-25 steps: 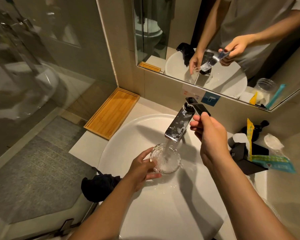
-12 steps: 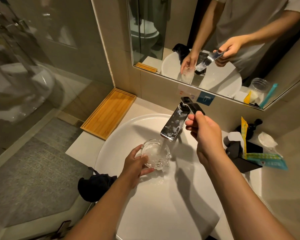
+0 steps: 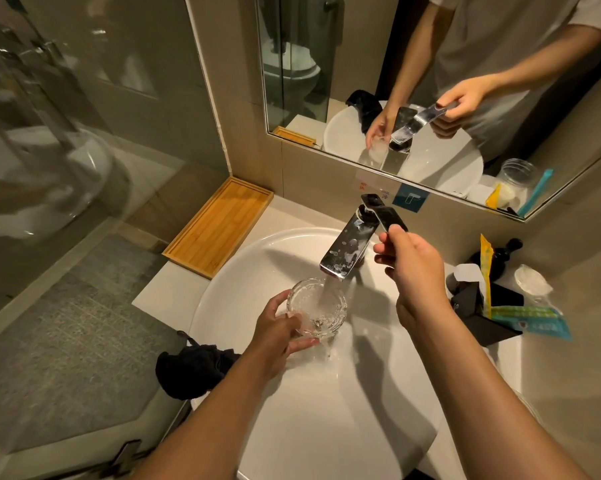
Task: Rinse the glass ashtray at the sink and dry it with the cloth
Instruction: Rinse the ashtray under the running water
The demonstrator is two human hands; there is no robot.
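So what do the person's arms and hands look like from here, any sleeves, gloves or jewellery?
Both hands, left and right, are bare: no gloves, rings or watch visible. The forearms are uncovered to the frame's edge, with no sleeve in direct view. The wall mirror reflects a light short-sleeved top ending above the elbow.

Head view, close, looking down over sink (image 3: 223, 299).

— Over the sink (image 3: 257, 393)?
— Faucet (image 3: 344, 251) at the back, ashtray (image 3: 317, 313) under its spout, held by left hand (image 3: 278, 334); right hand (image 3: 413, 271) on the lever (image 3: 389, 218).
— Left?
— Cloth (image 3: 191, 370) on the rim, wooden tray (image 3: 219, 226) behind.
— Right?
— Packets (image 3: 527, 317) on the counter.
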